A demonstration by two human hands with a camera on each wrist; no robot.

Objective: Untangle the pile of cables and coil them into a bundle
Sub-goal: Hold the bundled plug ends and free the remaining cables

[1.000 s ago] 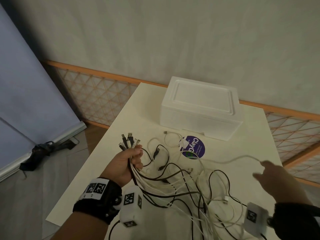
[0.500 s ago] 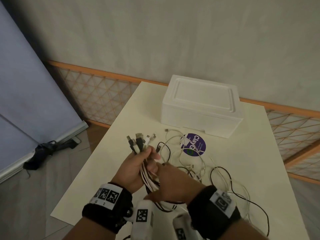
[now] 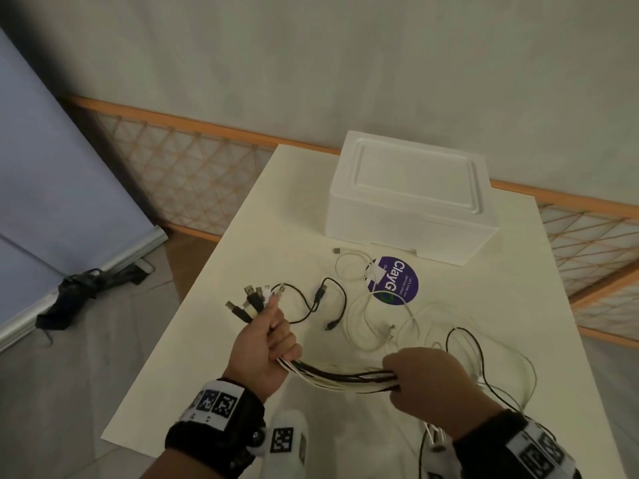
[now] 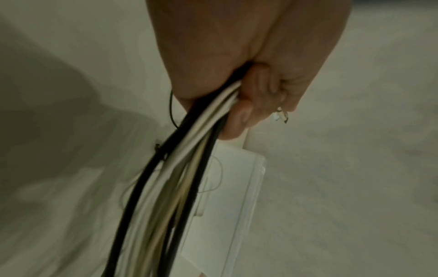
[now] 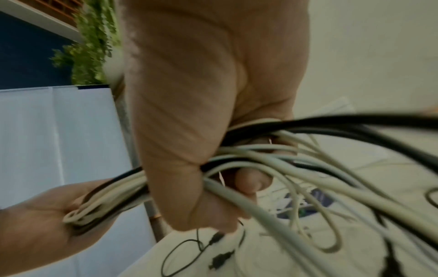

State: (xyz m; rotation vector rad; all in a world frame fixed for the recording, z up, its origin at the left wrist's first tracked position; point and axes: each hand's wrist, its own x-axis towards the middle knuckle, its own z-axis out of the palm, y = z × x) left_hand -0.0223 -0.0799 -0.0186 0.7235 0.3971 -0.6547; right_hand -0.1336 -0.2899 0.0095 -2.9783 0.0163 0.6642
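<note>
Several black and white cables (image 3: 342,376) run as one bundle between my two hands above the white table (image 3: 221,271). My left hand (image 3: 266,344) grips the bundle just below the USB plugs (image 3: 250,302), which fan out above the fist. The same grip shows in the left wrist view, with the cables (image 4: 189,159) leaving the left hand (image 4: 239,90). My right hand (image 3: 420,380) is curled round the bundle further right; in the right wrist view its fingers (image 5: 201,159) close on the cables (image 5: 272,159). Loose loops (image 3: 380,326) trail over the table behind.
A white foam box (image 3: 411,198) stands at the table's far end. A round purple sticker (image 3: 397,281) lies in front of it under some white cable. The table's left edge is close to my left hand. A dark object (image 3: 83,292) lies on the floor at left.
My right hand came in from the right to the bundle beside my left hand, then slid rightward along the cables, drawing them out into a straight run between both hands.
</note>
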